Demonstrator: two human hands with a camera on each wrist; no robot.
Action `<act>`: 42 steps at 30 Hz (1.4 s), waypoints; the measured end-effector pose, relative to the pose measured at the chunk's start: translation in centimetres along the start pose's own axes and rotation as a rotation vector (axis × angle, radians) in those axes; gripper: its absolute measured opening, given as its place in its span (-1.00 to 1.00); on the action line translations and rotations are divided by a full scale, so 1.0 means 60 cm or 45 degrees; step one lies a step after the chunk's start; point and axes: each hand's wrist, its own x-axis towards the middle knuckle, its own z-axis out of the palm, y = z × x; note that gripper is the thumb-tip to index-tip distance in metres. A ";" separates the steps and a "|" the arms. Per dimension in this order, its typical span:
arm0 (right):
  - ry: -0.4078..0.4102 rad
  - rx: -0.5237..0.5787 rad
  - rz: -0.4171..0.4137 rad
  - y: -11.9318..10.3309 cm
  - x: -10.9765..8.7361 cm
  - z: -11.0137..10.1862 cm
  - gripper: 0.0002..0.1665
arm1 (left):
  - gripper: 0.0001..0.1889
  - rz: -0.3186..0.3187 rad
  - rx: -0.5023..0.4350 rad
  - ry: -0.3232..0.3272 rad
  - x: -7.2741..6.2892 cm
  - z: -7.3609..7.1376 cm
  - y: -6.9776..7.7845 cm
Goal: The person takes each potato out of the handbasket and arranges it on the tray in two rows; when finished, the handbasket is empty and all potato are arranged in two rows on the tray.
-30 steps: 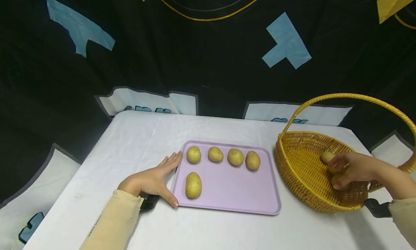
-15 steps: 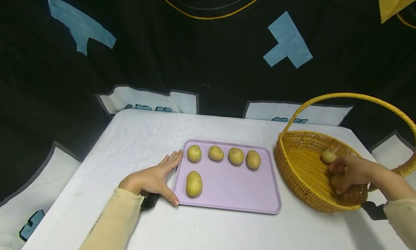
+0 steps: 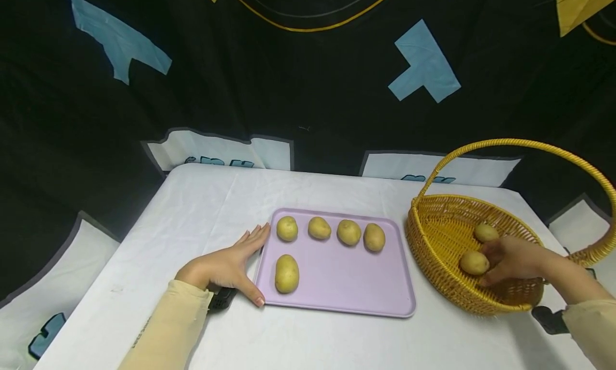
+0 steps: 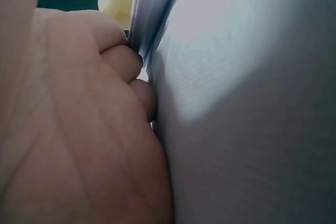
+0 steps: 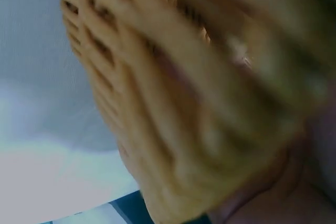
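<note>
My left hand is spread along the left side of a lilac tray, thumb at the near corner and fingers at the far end. In the left wrist view, its curled-looking fingers lie against the tray's edge. Four-sided and low-rimmed, the tray bears a back row of potatoes and a longer potato at the left front. Inside the wicker basket, my right hand holds a potato between thumb and fingers. Another potato lies just behind it.
The basket's tall arched handle rises over the right forearm. Woven basket wall fills much of the right wrist view. A white cloth covers the table, and a dark printed curtain hangs behind.
Inside the basket, my right hand has shifted left, and the potato at its fingertips now shows farther left and more fully. The left hand and tray stay put.
</note>
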 end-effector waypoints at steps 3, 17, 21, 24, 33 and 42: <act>0.029 -0.004 0.027 -0.006 0.004 0.003 -0.29 | 0.60 0.001 0.000 0.003 0.000 0.001 -0.001; 0.058 0.049 0.024 -0.018 0.003 -0.002 -0.43 | 0.60 -0.014 -0.005 0.009 -0.002 -0.002 -0.005; 0.110 0.054 -0.016 -0.027 -0.003 -0.005 -0.46 | 0.60 -0.013 -0.010 0.008 -0.002 0.000 -0.006; 0.148 0.060 -0.008 -0.035 -0.008 -0.009 -0.44 | 0.60 -0.011 -0.012 0.007 -0.002 0.000 -0.006; 0.300 0.235 0.087 -0.071 -0.029 -0.017 -0.31 | 0.60 -0.019 0.004 0.005 -0.003 -0.003 -0.004; 0.443 0.387 0.103 -0.139 -0.020 -0.003 -0.23 | 0.60 -0.016 -0.008 0.002 -0.001 -0.001 -0.002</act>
